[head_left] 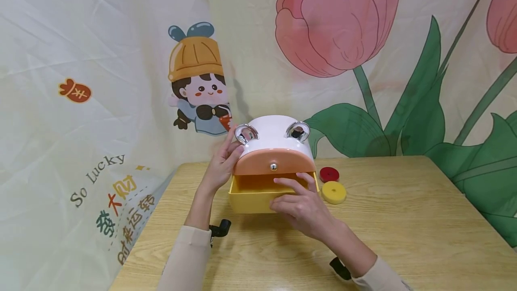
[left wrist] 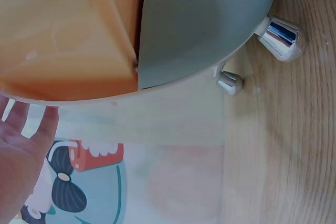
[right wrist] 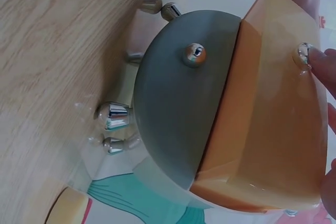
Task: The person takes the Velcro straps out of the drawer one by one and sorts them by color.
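Note:
A small white cabinet (head_left: 278,136) with two silver knob-like eyes stands on the table. Its upper orange panel (head_left: 252,163) carries a round silver knob, and the yellow drawer (head_left: 248,203) below is pulled out. My left hand (head_left: 218,169) rests against the cabinet's left side, its fingers mostly straight. At the drawer front is my right hand (head_left: 303,208), with two fingers reaching over the top edge. In the right wrist view, fingertips pinch the drawer's silver knob (right wrist: 304,55). Beneath that drawer is a grey rounded panel (right wrist: 173,98) with its own knob.
Right of the cabinet, a red disc (head_left: 329,174) and a yellow disc (head_left: 334,193) lie on the wooden table (head_left: 404,219). Silver feet (right wrist: 114,116) hold the cabinet up. A printed curtain (head_left: 250,35) hangs close behind.

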A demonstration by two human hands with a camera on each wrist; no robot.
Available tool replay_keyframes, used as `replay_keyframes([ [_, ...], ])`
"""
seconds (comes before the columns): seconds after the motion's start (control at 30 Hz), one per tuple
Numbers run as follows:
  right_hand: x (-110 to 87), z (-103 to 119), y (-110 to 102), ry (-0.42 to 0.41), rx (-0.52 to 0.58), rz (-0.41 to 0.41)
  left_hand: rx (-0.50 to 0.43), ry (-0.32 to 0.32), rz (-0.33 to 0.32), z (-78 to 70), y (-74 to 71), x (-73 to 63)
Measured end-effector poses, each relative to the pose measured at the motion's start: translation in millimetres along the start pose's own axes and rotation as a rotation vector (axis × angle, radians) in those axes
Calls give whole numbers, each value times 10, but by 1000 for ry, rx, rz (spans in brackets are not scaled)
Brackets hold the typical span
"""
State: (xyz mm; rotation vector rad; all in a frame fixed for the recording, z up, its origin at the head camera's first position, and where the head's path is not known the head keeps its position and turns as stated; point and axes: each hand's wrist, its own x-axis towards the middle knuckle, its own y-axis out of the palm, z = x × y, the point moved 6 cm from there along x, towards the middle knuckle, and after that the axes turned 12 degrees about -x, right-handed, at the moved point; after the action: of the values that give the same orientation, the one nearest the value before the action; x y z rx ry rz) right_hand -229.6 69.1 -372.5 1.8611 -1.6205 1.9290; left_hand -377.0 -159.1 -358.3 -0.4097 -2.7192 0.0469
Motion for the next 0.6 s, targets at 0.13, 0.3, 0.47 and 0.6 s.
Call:
replay_keyframes([
  [0.13, 4, -33, 36, 9, 20, -26, -7, 2, 3, 3, -6, 4],
  [0.3, 13, -82, 81, 28, 21, -54, -3, -7, 0, 13, -13, 10],
  [0.47, -1, -118, 124, 55, 4, -63, 2, -9, 0, 13, -15, 18],
  [0.6, -24, -136, 167, 66, -22, -65, -6, -6, 5, 6, -8, 16],
])
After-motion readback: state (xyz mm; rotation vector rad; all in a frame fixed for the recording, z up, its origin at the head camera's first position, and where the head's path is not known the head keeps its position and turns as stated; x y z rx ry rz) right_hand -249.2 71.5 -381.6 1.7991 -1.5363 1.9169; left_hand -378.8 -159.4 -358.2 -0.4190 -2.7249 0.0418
